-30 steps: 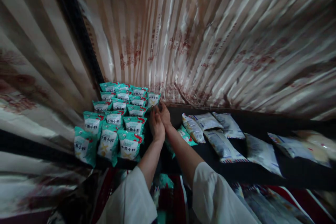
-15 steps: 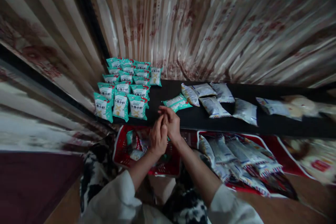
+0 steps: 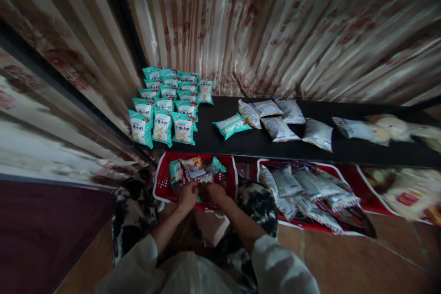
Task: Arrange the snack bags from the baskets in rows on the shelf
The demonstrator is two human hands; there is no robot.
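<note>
My left hand (image 3: 188, 196) and my right hand (image 3: 214, 193) are side by side over the near part of a red plastic basket (image 3: 161, 188). The fingers of both hands curl downward and look closed; what lies in them is hidden in the shadow. Just beyond them in the basket are a teal snack bag (image 3: 176, 172), an orange-and-white snack packet (image 3: 193, 164) and another teal bag (image 3: 217, 165). The basket sits in front of my knees, below the front edge of a black shelf (image 3: 206, 140).
Rows of teal-and-white snack bags (image 3: 161, 126) stand at the shelf's left. One teal bag (image 3: 232, 125) lies mid-shelf beside several silvery packets (image 3: 279, 128). To the right, a second red basket (image 3: 262, 163) holds silvery bags. A dark upright post (image 3: 129, 23) and striped curtain (image 3: 241, 32) border the shelf.
Both hands have dropped from near the shelf edge, where they were pressed together, down into the basket and now sit slightly apart. The view has shifted a little; the shelf bags look unchanged.
</note>
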